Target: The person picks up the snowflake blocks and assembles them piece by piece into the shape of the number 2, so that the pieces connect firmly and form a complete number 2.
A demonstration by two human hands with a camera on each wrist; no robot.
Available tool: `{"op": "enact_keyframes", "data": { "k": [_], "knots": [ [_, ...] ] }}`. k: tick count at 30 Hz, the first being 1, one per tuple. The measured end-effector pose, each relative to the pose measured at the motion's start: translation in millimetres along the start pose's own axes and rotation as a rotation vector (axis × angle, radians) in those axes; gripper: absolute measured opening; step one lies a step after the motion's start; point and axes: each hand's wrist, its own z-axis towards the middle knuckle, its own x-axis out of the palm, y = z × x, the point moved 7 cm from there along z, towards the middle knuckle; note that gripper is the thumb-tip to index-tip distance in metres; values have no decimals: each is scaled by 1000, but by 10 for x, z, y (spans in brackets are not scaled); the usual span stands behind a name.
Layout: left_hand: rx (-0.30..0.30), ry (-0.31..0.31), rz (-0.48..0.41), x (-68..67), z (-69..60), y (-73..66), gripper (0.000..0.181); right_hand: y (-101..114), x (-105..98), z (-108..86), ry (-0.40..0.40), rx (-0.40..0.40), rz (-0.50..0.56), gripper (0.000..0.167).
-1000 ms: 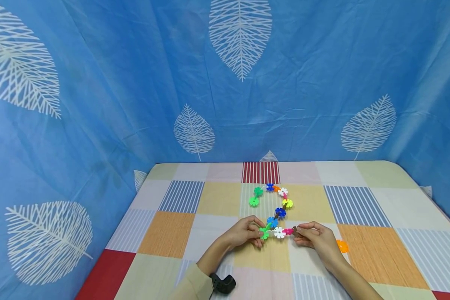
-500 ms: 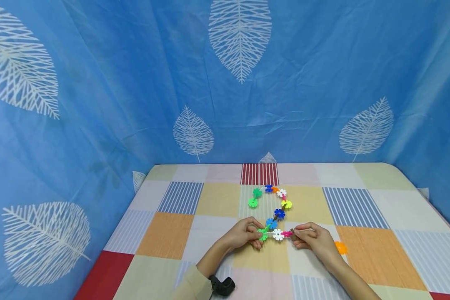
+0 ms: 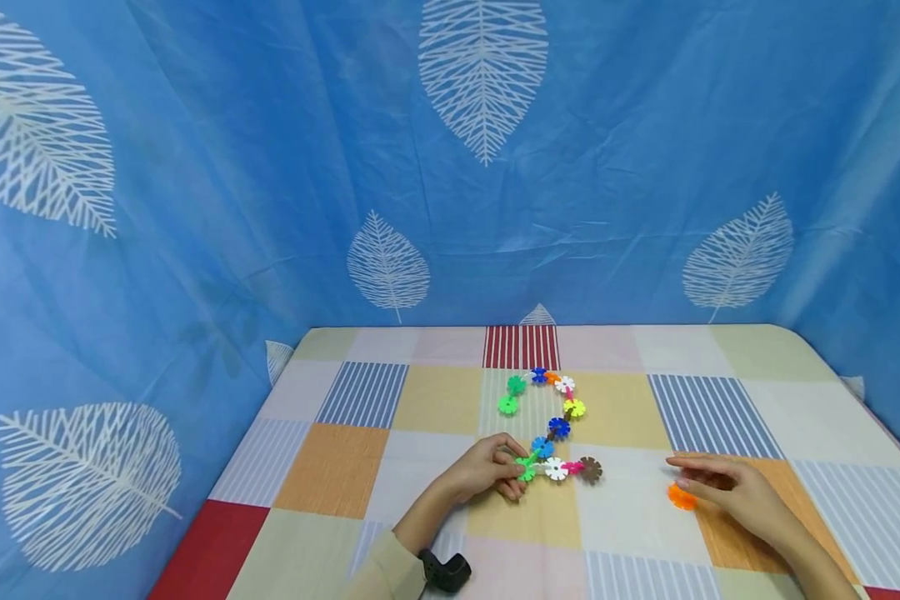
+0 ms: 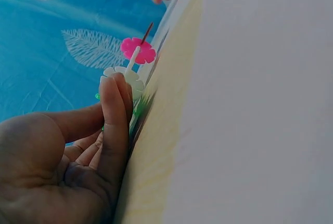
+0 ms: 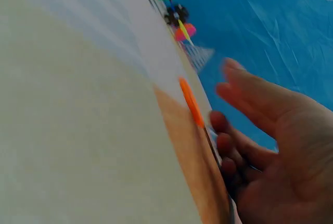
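Observation:
A chain of flower-shaped plastic snap pieces (image 3: 557, 469) in several colours lies on the table, curved like a figure 2. At its lower left corner my left hand (image 3: 487, 468) pinches the green flower piece (image 3: 525, 472) between thumb and fingers. The chain's lower right end is a brown flower piece (image 3: 590, 470), with nothing touching it. Over on the right, my right hand (image 3: 742, 496) hovers at a loose orange flower piece (image 3: 680, 497), thumb and fingers apart. In the right wrist view the orange flower piece (image 5: 191, 101) stands beside the fingers, with a gap to the thumb.
A patchwork-patterned cloth (image 3: 390, 533) covers the table. Blue curtains with white leaf prints (image 3: 570, 167) hang behind it and at the sides. A black band with a device (image 3: 446, 572) sits on the left wrist, by the beige sleeve.
My right hand has let go of the brown flower piece and moved right to the loose orange one. The left hand keeps its hold on the green piece.

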Motion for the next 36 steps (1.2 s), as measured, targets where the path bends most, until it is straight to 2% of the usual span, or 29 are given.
{"op": "enact_keyframes", "data": {
  "k": [4, 7, 11, 15, 19, 25, 31, 36],
  "knots": [
    [-19, -19, 12, -15, -12, -2, 15, 44, -13, -42, 72, -125, -126, 31],
    [-30, -41, 26, -22, -17, -3, 15, 38, 12, -37, 89, -142, -150, 26],
    [-31, -72, 38, -28, -19, -12, 14, 31, 29, -4, 45, -111, -154, 24],
    [-26, -81, 47, -32, -20, -11, 14, 84, 90, 49, -29, -102, -119, 24],
    [-28, -78, 61, -35, -33, 5, 14, 210, 260, 113, -105, -179, -5, 23],
    [-23, -72, 63, -34, -43, 6, 15, 369, 577, 180, -125, -250, 106, 17],
    [-9, -50, 65, -26, -23, -2, 16, 469, 698, 221, -147, -314, 106, 17],
    [-9, -28, 62, -15, -18, -7, 16, 482, 685, 228, -178, -310, 50, 18]
  ]
}}
